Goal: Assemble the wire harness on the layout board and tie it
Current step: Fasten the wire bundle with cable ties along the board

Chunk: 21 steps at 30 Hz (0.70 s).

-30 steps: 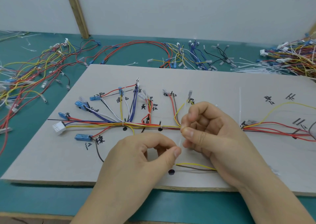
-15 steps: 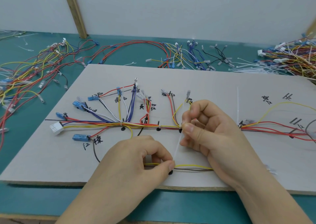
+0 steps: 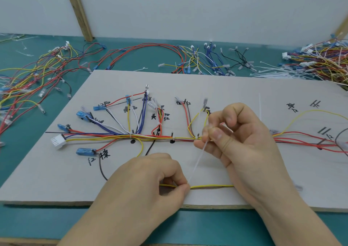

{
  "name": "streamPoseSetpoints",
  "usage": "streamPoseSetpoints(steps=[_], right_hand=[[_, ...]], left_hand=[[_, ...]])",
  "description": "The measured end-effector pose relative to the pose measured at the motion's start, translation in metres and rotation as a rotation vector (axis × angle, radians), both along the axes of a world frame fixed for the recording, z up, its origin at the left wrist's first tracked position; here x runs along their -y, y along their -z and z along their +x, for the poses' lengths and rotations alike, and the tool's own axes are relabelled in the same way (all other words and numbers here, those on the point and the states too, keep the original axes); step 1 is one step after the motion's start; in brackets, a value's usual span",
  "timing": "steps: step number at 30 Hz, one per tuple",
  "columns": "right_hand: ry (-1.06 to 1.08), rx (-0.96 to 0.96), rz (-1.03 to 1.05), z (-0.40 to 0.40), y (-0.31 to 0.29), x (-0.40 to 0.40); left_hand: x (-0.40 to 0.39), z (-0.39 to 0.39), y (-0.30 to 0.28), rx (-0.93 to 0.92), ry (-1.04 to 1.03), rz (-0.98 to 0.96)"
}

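A grey layout board (image 3: 235, 87) carries a wire harness (image 3: 116, 135) of red, yellow, blue and white wires with blue terminals and a white connector (image 3: 58, 141) at its left end. A translucent white cable tie (image 3: 197, 161) runs taut from the harness trunk down toward me. My right hand (image 3: 235, 138) pinches the tie's head at the trunk near the board's middle. My left hand (image 3: 150, 185) pinches the tie's tail near the front edge, just above a loose yellow wire (image 3: 211, 186). Two fitted ties sit on the trunk to the left.
Loose harnesses and wires (image 3: 33, 72) lie across the green table at left and back. A pile of white cable ties (image 3: 273, 73) and more harnesses (image 3: 323, 57) sit at back right. One spare tie (image 3: 260, 106) lies on the board. A wooden post (image 3: 79, 10) leans on the wall.
My left hand has drawn the tie's tail down toward the front edge, so the tie now stretches longer and taut. My right hand has stayed at the trunk.
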State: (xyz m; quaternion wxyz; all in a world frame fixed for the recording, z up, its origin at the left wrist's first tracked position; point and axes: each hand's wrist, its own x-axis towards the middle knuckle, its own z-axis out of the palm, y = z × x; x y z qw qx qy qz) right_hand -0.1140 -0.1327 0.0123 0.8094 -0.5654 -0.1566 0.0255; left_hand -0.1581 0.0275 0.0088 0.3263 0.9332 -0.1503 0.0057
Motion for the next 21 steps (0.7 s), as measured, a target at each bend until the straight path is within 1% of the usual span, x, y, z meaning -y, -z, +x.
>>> streamPoseSetpoints(steps=[4,8,12,16,18,21], right_hand=[[0.001,0.026,-0.032,0.0,-0.001,0.001],[-0.081,0.049,-0.17,0.003,-0.007,0.011],[-0.141,0.008,-0.307,-0.002,-0.007,0.014],[-0.169,-0.029,-0.34,-0.006,-0.008,0.011],[-0.147,-0.03,-0.337,-0.006,-0.008,0.009],[-0.036,0.027,-0.342,-0.006,-0.004,0.002]], left_hand=[[-0.001,0.0,0.005,0.058,0.028,0.011],[-0.002,-0.002,0.007,0.077,0.002,-0.009],[-0.002,-0.003,0.009,0.102,0.001,0.014],[-0.003,-0.003,0.008,0.077,0.005,0.009],[-0.003,-0.002,0.008,0.077,0.015,0.019],[-0.003,-0.001,0.007,0.086,0.023,0.038]])
